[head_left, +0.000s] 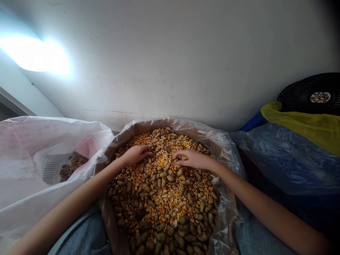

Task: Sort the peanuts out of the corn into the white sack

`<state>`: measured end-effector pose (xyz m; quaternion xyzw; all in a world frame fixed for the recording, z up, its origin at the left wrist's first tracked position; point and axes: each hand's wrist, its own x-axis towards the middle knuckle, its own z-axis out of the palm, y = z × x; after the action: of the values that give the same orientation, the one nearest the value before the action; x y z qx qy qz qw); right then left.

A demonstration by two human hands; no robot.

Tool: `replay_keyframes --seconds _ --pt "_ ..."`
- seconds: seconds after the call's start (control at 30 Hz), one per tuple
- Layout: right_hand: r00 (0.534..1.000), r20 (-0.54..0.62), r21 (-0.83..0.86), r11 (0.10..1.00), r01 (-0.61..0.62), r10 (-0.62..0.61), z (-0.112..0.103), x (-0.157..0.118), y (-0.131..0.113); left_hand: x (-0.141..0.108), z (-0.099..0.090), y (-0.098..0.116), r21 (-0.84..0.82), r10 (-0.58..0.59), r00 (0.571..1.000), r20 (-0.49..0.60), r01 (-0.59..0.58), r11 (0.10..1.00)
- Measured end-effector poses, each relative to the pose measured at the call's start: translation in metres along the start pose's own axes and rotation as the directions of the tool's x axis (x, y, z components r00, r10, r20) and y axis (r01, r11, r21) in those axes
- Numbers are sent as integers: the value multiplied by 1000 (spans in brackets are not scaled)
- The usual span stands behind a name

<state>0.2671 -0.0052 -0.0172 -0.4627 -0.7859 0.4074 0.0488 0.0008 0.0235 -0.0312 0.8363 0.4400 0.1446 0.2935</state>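
A large sack lined with clear plastic stands between my knees, filled with yellow corn kernels mixed with unshelled peanuts. My left hand rests on the mix at the upper left, fingers curled toward the thumb. What lies inside that grip is hidden. Across a short gap, my right hand is at the upper right of the heap. Its fingers and thumb curl around a peanut, low against the pile.
To the left, an open white plastic bag holds some peanuts beside a printed barcode. On the right are a grey-blue plastic bag, yellow mesh and a black fan. A pale wall rises behind the sack.
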Motion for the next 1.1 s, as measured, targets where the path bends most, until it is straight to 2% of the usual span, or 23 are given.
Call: replay_keyframes --seconds 0.07,0.13,0.17,0.23,0.3,0.33,0.37,0.43,0.5,0.53,0.57,0.6,0.67,0.7,0.73,0.77,0.83,0.9,1.0,1.07,1.1 --pt "999 -45 14 1000 -14 15 1 2 1 0 0 2 -170 -39 998 -58 29 985" --pt "996 -73 27 999 -40 42 0 2 2 0 -2 6 -439 -141 986 -94 87 894" --pt "996 -71 32 998 -53 55 0 2 3 0 -3 7 -589 -205 975 -83 118 799" --pt "997 -32 34 997 -72 73 -2 1 4 1 -6 8 -838 -291 957 8 165 520" --pt "997 6 23 996 -83 83 -4 -1 5 2 -10 8 -960 -293 950 107 176 219" --pt "996 12 14 996 -89 89 -4 -1 6 2 -12 7 -980 -282 949 138 172 98" --pt "996 6 4 996 -93 93 -4 -2 6 2 -14 7 -986 -276 948 158 166 8" --pt "996 -31 -10 996 -89 88 -2 -1 6 3 -17 5 -986 -285 945 162 146 -77" --pt "994 -85 10 997 -72 73 0 0 6 2 -16 3 -991 -328 935 136 131 -38" --pt "992 -108 43 997 -66 70 0 1 6 1 -15 3 -991 -357 927 112 132 30" --pt "989 -126 93 994 -65 77 1 2 6 1 -14 3 -982 -382 921 78 138 133" --pt "986 -136 168 983 -74 98 1 3 6 0 -14 3 -951 -394 918 30 148 272" --pt "976 -149 403 911 -87 159 -1 2 5 -3 -14 5 -779 -335 940 -71 157 607" --pt "971 -157 544 837 -66 179 -2 1 4 -4 -14 5 -638 -263 961 -90 147 756" --pt "968 -171 674 738 -22 184 -4 0 2 -6 -15 5 -485 -184 980 -74 126 866" --pt "965 -191 778 627 38 178 -7 -2 0 -7 -16 4 -344 -118 992 -36 98 934" --pt "962 -230 889 434 145 150 -11 -6 -4 -8 -18 2 -164 -51 997 52 59 985" --pt "963 -234 927 329 179 134 -15 -9 -7 -9 -19 -1 -109 -39 996 84 48 993" --pt "971 -209 944 284 168 119 -16 -10 -9 -9 -17 -1 -164 -48 996 69 59 985" --pt "976 -189 940 308 148 106 -15 -9 -9 -10 -15 1 -302 -98 994 43 107 947" --pt "979 -174 930 343 130 101 -13 -9 -9 -10 -15 2 -411 -134 990 41 139 901"
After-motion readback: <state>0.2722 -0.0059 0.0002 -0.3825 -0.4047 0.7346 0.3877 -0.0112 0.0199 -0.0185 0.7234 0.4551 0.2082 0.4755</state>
